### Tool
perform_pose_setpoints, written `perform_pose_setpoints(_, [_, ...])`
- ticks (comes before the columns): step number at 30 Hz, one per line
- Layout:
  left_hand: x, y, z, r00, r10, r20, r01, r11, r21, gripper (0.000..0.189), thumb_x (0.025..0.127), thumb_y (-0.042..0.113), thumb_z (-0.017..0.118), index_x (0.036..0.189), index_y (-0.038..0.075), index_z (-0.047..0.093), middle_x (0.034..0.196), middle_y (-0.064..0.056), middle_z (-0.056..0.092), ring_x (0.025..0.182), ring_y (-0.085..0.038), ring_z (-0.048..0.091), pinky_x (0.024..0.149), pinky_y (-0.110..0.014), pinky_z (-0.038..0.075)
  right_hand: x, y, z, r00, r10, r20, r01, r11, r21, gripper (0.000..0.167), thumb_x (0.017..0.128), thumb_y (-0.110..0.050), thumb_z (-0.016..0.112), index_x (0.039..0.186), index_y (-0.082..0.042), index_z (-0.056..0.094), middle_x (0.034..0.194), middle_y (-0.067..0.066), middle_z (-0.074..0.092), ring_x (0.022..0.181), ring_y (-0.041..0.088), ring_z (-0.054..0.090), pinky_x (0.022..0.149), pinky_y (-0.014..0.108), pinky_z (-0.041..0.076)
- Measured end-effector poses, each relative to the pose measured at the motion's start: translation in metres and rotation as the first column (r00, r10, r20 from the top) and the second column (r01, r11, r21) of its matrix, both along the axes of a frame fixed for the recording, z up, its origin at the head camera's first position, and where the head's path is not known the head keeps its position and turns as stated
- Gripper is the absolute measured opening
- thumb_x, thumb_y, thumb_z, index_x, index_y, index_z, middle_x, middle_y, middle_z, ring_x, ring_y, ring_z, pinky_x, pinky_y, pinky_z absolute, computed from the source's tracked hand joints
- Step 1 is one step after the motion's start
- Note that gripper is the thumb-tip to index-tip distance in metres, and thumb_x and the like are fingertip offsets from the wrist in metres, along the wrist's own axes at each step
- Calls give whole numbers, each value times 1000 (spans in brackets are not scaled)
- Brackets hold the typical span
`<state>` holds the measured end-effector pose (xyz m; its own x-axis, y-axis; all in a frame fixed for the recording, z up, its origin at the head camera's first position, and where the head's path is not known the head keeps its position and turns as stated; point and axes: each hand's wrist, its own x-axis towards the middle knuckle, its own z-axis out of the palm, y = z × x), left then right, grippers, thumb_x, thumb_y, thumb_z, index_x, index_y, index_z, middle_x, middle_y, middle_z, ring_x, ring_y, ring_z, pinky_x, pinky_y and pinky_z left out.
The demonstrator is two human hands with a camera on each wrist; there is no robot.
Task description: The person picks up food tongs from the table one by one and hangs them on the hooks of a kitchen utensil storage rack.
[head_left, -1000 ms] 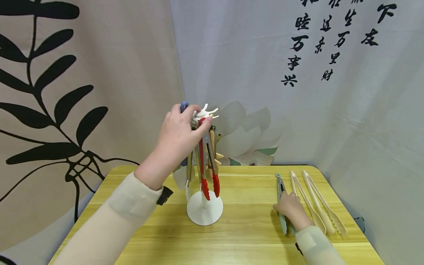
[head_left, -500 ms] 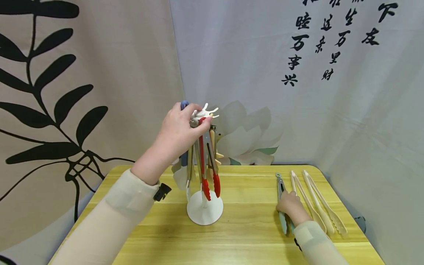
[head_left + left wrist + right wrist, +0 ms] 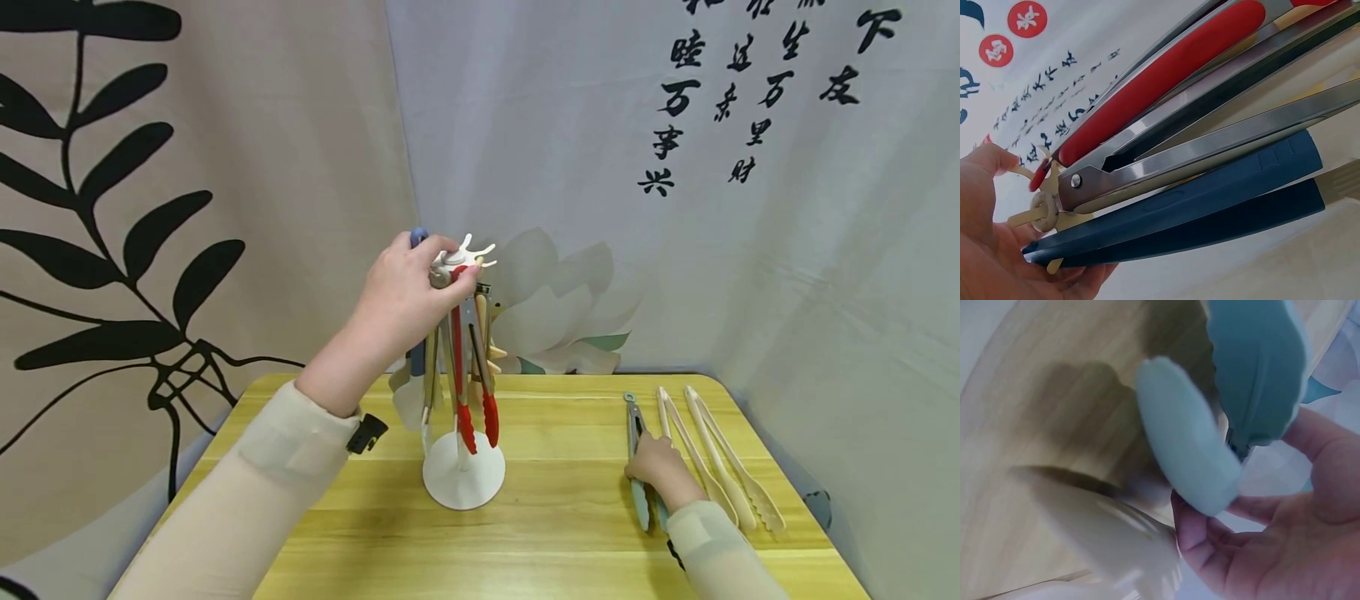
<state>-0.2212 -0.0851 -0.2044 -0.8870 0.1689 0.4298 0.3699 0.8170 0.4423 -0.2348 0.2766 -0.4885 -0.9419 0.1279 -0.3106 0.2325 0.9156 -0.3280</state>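
Note:
A white utensil stand (image 3: 447, 483) with a round base and a hooked top stands mid-table. My left hand (image 3: 401, 283) grips its top from above, fingers on the far side and thumb by the hooks. Red-tipped metal tongs (image 3: 491, 412) hang facing me. In the left wrist view, blue-handled tongs (image 3: 1179, 215) and metal tongs (image 3: 1185, 150) hang beside the red-handled ones. At the right, my right hand (image 3: 663, 471) holds metal tongs with mint-green tips (image 3: 640, 504) around their middle. The right wrist view shows both green tips (image 3: 1185, 437) spread apart, thumb and fingers on either side.
Two pairs of cream tongs (image 3: 688, 446) lie side by side just right of my right hand, close to the table's right edge. The wooden table (image 3: 555, 500) ends at a grey cloth backdrop (image 3: 525, 150) with black lettering.
My right hand has shifted slightly right on the green-tipped tongs, and my left forearm has moved slightly left. The left hand stays on the stand's top; the tongs have barely moved.

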Motion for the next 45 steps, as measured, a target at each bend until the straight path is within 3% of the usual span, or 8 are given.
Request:
perform_pose_setpoints(11, [-3,-1,-2,1000,-6,-11,6,999,33,48,85,52,55,122,21,60,111,-7,53,96,-24,49,75,-37,45,-3,2,-4,1000,17,-15,-18,1000,-18,72,79,-13,64,135,17,31,118,45,36,95,52,47,71,53,47])
perform_pose_setpoints(18, [-6,-6,-3,999,-44,-18,45,998,51,44,85,51,56,120,24,62,110,-6,52,94,-24,50,75,-36,44,-6,-2,-2,999,28,-39,-29,999,-35,74,80,-13,61,139,17,26,122,45,35,100,54,46,78,57,45])
perform_pose_setpoints(23, [-9,-10,-4,997,-71,-5,71,995,64,44,85,52,56,120,25,62,111,-6,51,96,-23,49,76,-36,45,-6,-3,0,996,26,-87,-32,997,-66,76,78,-12,59,141,14,25,119,43,38,95,47,48,72,52,47])
perform_pose_setpoints(28, [-11,-12,-4,997,-78,-3,78,995,59,45,85,52,56,120,25,61,112,-5,51,96,-22,49,76,-36,46,-4,-7,5,986,47,-157,-65,991,-113,76,76,-12,58,141,13,26,119,39,42,99,44,46,71,48,48])
perform_pose_setpoints(34, [-11,-13,-4,997,-83,1,83,995,53,44,85,52,56,121,26,61,112,-5,51,95,-22,49,75,-36,45,0,-18,14,976,46,-213,-80,985,-152,77,79,-14,62,144,8,26,116,36,43,88,37,51,65,43,48])
perform_pose_setpoints(45, [-12,-14,-5,995,-101,-5,101,993,62,43,85,50,57,120,25,62,111,-5,52,95,-22,48,74,-35,44,5,-37,29,952,60,-299,-125,972,-201,78,84,-21,66,147,1,25,119,31,42,94,36,54,71,47,49])
